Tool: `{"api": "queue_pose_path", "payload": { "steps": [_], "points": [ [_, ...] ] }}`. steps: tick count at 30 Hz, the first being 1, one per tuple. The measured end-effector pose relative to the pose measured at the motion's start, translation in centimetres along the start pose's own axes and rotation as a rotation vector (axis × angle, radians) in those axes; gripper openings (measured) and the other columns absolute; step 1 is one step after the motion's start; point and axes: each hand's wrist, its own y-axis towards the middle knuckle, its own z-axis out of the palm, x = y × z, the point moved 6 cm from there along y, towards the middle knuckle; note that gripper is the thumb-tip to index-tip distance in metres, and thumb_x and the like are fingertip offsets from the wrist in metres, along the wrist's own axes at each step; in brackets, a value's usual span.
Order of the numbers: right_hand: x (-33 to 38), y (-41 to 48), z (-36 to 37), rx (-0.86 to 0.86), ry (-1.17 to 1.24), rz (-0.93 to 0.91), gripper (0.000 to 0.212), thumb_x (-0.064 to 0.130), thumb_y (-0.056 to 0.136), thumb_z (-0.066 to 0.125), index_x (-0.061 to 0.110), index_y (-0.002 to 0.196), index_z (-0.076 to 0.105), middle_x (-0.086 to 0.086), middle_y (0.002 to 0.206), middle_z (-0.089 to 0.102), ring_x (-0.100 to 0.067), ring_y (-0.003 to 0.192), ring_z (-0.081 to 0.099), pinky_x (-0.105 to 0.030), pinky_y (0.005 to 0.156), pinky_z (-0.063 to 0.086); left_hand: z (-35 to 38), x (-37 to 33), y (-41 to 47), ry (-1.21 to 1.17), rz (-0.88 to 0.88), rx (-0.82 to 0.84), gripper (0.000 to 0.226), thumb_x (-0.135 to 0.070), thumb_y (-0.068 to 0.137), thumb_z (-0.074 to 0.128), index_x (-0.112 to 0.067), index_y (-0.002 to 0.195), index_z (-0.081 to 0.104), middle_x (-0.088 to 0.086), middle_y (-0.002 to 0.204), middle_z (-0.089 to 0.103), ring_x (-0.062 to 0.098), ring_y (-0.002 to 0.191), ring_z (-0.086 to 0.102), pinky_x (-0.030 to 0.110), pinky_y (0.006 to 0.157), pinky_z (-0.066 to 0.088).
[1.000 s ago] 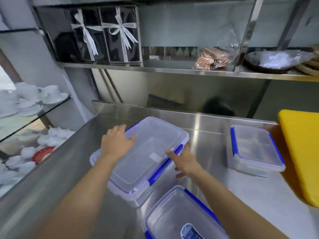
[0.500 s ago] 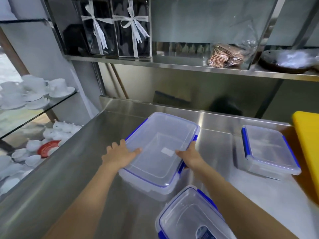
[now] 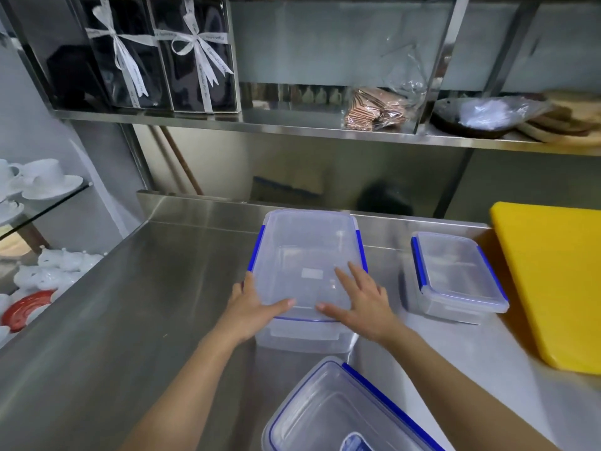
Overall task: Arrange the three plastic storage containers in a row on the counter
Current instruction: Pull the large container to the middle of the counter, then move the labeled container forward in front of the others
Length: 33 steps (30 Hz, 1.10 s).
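Three clear plastic containers with blue lid clips stand on the steel counter (image 3: 162,320). The large container (image 3: 305,255) sits in the middle, squared to the back wall. My left hand (image 3: 253,307) grips its near left corner, thumb on the lid. My right hand (image 3: 361,304) lies flat on the lid near the front right, fingers spread. A smaller container (image 3: 455,275) stands to its right. The third container (image 3: 341,415) is at the bottom edge, turned at an angle and partly cut off.
A yellow cutting board (image 3: 553,281) lies at the right edge beside the small container. Above hangs a steel shelf (image 3: 292,125) with black gift boxes, a bag of wafers and a wrapped bowl. White cups and a red dish sit on glass shelves at the left.
The large container has been turned from a slanted position to straight and pushed back toward the wall. Both hands slid to its near end; the right hand moved from the side onto the lid.
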Motion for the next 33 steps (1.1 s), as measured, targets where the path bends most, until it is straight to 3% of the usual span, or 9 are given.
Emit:
{"api": "queue_pose_path", "payload": {
  "steps": [3,5,10,16,20,23,27,30,33],
  "points": [
    [-1.2,-0.5,0.3,0.07,-0.18,-0.11,0.107,0.09,0.056,0.031,0.039,0.144,0.0,0.005,0.159,-0.008,-0.019,0.144,-0.014,-0.047,0.115,-0.004,0.4,-0.7,0.2,-0.022,0.049,-0.028,0.098,-0.054,0.068,0.071,-0.025,0.144,0.017,0.008,0.146,0.024,0.024,0.136,0.029,0.041,0.106,0.031],
    [-2.1,-0.4,0.1,0.076,-0.289,-0.144,0.106,0.087,0.059,0.037,0.04,0.144,-0.006,0.005,0.158,-0.011,-0.02,0.144,-0.017,-0.046,0.114,-0.005,0.8,-1.2,0.6,-0.036,0.081,-0.027,0.094,-0.053,0.068,0.071,-0.027,0.143,0.021,0.007,0.145,0.026,0.023,0.135,0.03,0.04,0.104,0.032],
    [-2.9,-0.1,-0.3,0.038,-0.318,-0.157,0.103,0.083,0.062,0.04,0.039,0.144,-0.005,0.006,0.159,-0.008,-0.019,0.145,-0.014,-0.042,0.114,-0.004,1.4,-1.9,1.9,-0.006,0.062,-0.035,0.097,-0.056,0.067,0.071,-0.022,0.143,0.022,0.009,0.145,0.027,0.027,0.133,0.034,0.046,0.107,0.035],
    [-2.9,-0.2,-0.7,0.046,-0.327,-0.152,0.101,0.08,0.065,0.044,0.038,0.144,-0.002,0.006,0.159,-0.006,-0.02,0.145,-0.011,-0.045,0.116,0.002,1.5,-1.6,2.3,0.068,0.049,-0.052,0.104,-0.063,0.069,0.064,-0.023,0.147,0.009,0.008,0.151,0.02,0.029,0.136,0.03,0.046,0.108,0.034],
    [-2.3,-0.5,-0.8,0.077,-0.365,-0.11,0.1,0.077,0.068,0.046,0.036,0.144,-0.004,0.002,0.159,-0.006,-0.023,0.146,-0.008,-0.047,0.117,0.003,1.4,-1.5,1.6,0.161,0.04,-0.098,0.099,-0.067,0.073,0.054,-0.022,0.148,0.007,0.009,0.153,0.02,0.03,0.139,0.025,0.046,0.112,0.026],
    [-1.8,-1.5,-1.5,0.033,-0.294,-0.085,0.093,0.074,0.073,0.045,0.035,0.145,0.002,0.001,0.159,0.001,-0.024,0.146,0.002,-0.047,0.116,0.008,1.3,-2.0,0.4,0.238,0.098,-0.183,0.088,-0.064,0.079,0.049,-0.022,0.147,0.013,0.008,0.153,0.021,0.028,0.139,0.022,0.043,0.112,0.018],
    [-1.5,-4.1,-3.8,-0.143,-0.156,-0.091,0.077,0.067,0.08,0.043,0.029,0.143,0.021,0.0,0.153,0.027,-0.022,0.137,0.03,-0.043,0.11,0.028,1.5,-1.8,-1.8,0.217,0.139,-0.215,0.085,-0.06,0.08,0.052,-0.022,0.146,0.015,0.009,0.154,0.019,0.026,0.141,0.018,0.042,0.114,0.015],
    [-1.7,-6.5,-4.4,-0.175,-0.047,-0.063,0.065,0.06,0.082,0.048,0.026,0.137,0.037,0.001,0.138,0.049,-0.015,0.109,0.056,-0.036,0.09,0.047,1.5,-1.4,-3.9,0.166,0.152,-0.261,0.082,-0.057,0.08,0.055,-0.022,0.145,0.019,0.01,0.152,0.023,0.027,0.14,0.02,0.044,0.114,0.017],
    [-2.2,-8.7,-3.7,-0.049,0.102,-0.004,0.06,0.057,0.081,0.053,0.023,0.13,0.048,0.003,0.11,0.062,-0.011,0.091,0.058,-0.029,0.079,0.05,2.1,-0.6,-5.9,0.138,0.145,-0.261,0.082,-0.055,0.08,0.057,-0.019,0.145,0.021,0.008,0.152,0.024,0.026,0.14,0.021,0.044,0.112,0.018]
  ]
}}
